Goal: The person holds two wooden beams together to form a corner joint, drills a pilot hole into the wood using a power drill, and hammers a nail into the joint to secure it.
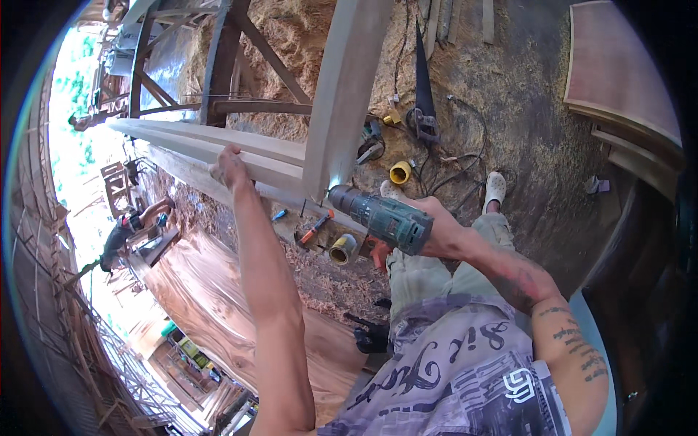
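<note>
While our right hand (440,227) is wrapped round the handle of the green drill (385,218), our left hand (233,169) is bent over the edge of the long rail (275,170). The right fingers are mostly hidden behind the drill, but the hold looks firm. The left hand seems to be pinching the rail, though we cannot see the thumb. The rail runs off to the left of the thick post (347,87), and its end comes up to that post. The drill points at the near end of the post. We cannot tell if its tip is in the wood.

We think this is the drilling step, with one hand to steady the rail and one to work the tool. The next move looks to call for a straight push and a tight hold, so the tip does not slip off the post.

On the near side of the post lie an orange-handled tool (318,227), a small blue tool (280,215) and an open tin (343,249). To the right of the post we see a yellow cup (400,173) and a hand saw (423,87). Far to its left is another person (122,240).
</note>
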A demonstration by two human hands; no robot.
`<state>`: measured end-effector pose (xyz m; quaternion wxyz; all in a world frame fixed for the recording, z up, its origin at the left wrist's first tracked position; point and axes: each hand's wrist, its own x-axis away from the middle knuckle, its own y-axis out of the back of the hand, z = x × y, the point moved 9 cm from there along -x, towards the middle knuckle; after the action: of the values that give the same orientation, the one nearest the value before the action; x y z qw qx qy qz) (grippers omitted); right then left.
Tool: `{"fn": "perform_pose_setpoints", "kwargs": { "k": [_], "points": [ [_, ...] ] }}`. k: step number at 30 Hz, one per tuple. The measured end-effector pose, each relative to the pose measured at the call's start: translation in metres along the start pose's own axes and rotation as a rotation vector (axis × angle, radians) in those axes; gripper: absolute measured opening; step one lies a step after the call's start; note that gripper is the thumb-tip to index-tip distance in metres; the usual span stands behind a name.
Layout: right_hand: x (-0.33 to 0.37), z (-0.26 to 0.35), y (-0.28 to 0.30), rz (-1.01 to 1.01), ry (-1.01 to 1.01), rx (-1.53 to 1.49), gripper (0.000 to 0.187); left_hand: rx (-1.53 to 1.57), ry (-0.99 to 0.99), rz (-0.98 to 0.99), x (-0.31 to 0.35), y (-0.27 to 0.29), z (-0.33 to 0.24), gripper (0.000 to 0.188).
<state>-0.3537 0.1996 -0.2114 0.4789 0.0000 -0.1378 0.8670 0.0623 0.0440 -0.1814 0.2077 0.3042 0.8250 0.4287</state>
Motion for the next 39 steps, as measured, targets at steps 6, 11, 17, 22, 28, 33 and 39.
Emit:
{"fn": "perform_pose_setpoints", "kwargs": {
  "k": [6, 11, 17, 22, 28, 33, 39],
  "points": [
    [-0.005, 0.004, 0.004, 0.029, 0.068, 0.318, 0.045, 0.017, 0.04, 0.033, 0.0, -0.013, -0.006, 0.031],
    [-0.003, 0.001, -0.004, 0.042, -0.049, 0.0, 0.049, -0.204, -0.223, 0.044, -0.05, -0.002, 0.024, 0.033],
    [0.094, -0.006, 0.057, -0.14, 0.118, 0.326, 0.034, 0.278, 0.104, 0.075, 0.004, -0.004, -0.015, 0.038],
    [0.098, -0.131, 0.039, -0.086, -0.038, 0.245, 0.033, 0.321, 0.187, 0.224, -0.018, -0.01, 0.011, 0.037],
    [0.052, -0.233, -0.02, -0.072, -0.189, -0.583, 0.046, 0.171, 0.125, 0.268, 0.007, -0.003, -0.012, 0.035],
    [0.05, -0.261, -0.065, 0.059, -0.422, -0.892, 0.047, 0.107, 0.023, 0.336, 0.036, -0.014, -0.043, 0.023],
    [0.048, -0.3, -0.08, 0.029, -0.462, -0.835, 0.05, -0.694, -0.322, 0.42, 0.017, -0.006, -0.044, 0.021]
  ]
}}
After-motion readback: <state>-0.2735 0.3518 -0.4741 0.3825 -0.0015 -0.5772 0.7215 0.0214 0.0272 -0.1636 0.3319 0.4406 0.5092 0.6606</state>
